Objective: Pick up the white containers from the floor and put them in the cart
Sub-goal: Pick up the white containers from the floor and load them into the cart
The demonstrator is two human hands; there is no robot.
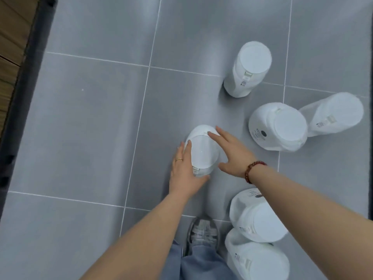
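Fingers (188,146) of L hand (184,174) lie straight against left side of white container (203,150); R hand (230,154) spread wide at its right side, fingertips (211,134) by far rim. Container sits on grey floor (90,128) btwn the palms; five other containers (277,128) to its right.

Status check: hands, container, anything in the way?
Hands open: left hand flat against the container, right hand at its other side. Container on the floor, upright. Five other containers off right, none between the hands; cart not in view.
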